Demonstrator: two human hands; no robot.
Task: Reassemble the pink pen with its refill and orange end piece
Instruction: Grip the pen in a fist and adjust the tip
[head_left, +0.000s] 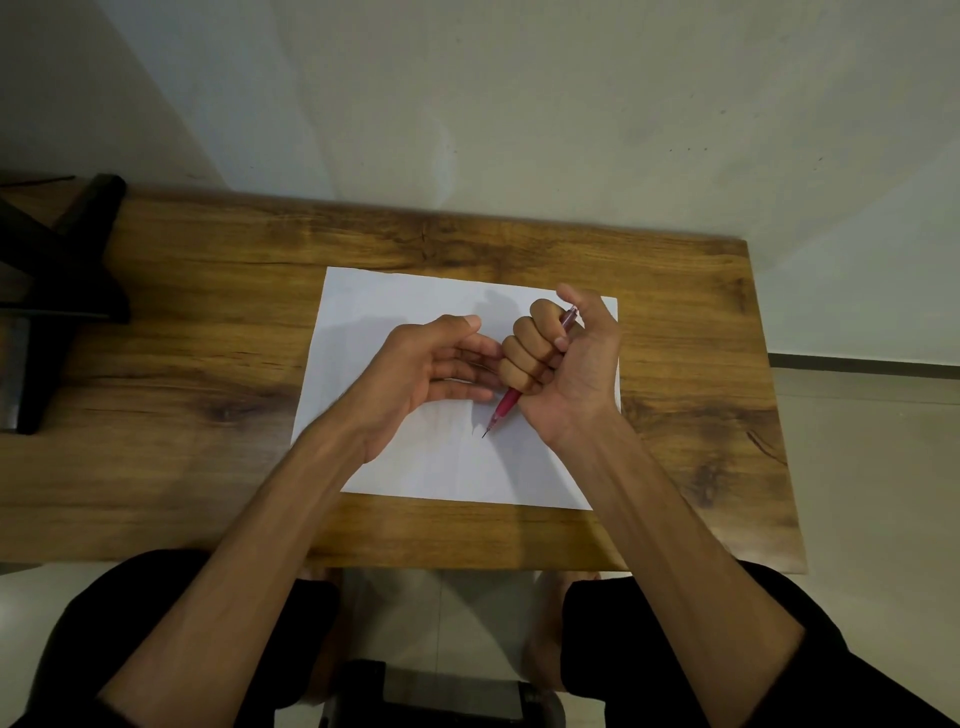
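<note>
Head view, right hand (558, 364) fisted around pink pen (506, 402), tip pointing down over white paper (395, 296), left hand (431, 366) relaxed, fingers loose, just beside the fist, wooden table (208, 291) beneath.

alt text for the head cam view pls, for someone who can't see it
The person's right hand grips a pink pen in a fist, tip pointing down over a white sheet of paper on a wooden table. The left hand is open beside the fist, fingers relaxed, holding nothing visible.
</note>
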